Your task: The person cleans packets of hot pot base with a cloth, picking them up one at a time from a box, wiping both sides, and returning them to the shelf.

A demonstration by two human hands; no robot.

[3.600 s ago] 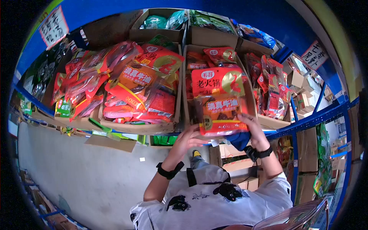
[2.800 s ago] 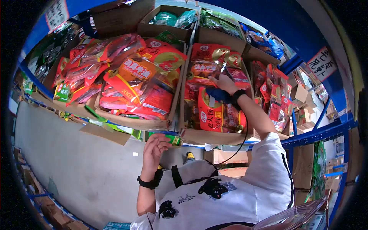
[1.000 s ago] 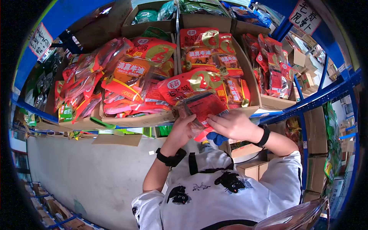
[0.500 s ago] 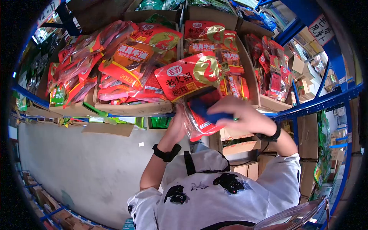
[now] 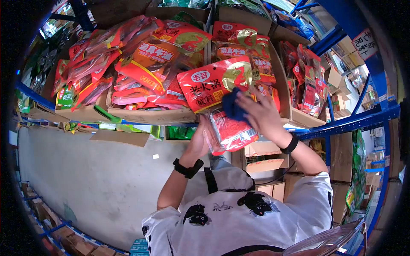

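Note:
A red and gold packet of hotpot base (image 5: 215, 83) with a clear lower part is tilted in front of the shelf boxes. My left hand (image 5: 198, 141) grips its lower left edge, the fingers partly hidden behind it. My right hand (image 5: 262, 112) presses a dark blue cloth (image 5: 234, 106) against the packet's right front side. Its fingers lie over the cloth. Just behind, an open carton (image 5: 156, 115) holds several similar red packets (image 5: 149, 64).
More red packets (image 5: 305, 81) fill a carton at the right. A blue metal shelf beam (image 5: 354, 121) runs along the front of the cartons. Cardboard boxes (image 5: 267, 162) stand below, and pale floor (image 5: 98, 179) stretches out at the left.
My right hand has moved upward with the blue cloth, from the packet's clear lower part to its printed right side. The left hand still grips the packet.

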